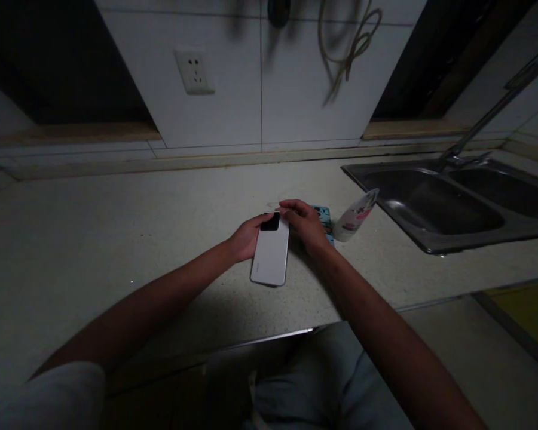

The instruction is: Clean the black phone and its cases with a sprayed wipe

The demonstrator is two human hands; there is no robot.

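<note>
Smartphone (269, 254) lies back-up on the pale speckled worktop (116, 221), its white back and black camera block facing upward, tilted slightly on the surface near the person's middle. Left hand (250, 237) comes in from the near left, its fingers curled around the phone's upper left edge beside the camera block in a light grip. Right hand (305, 226) arches over the upper right corner with fingertips reaching the top edge; how firmly it presses, I cannot tell. Just behind that hand, a teal patterned phone case (324, 220) lies partly hidden, and beside it stands a tilted white cup (355, 215) with a pink print. Farther right sits a double stainless steel sink (425, 203) with a tall tap (493, 107). A wall socket (194, 71) and a hanging cable (349, 42) mark the white tiled wall (260, 107) beyond.
</note>
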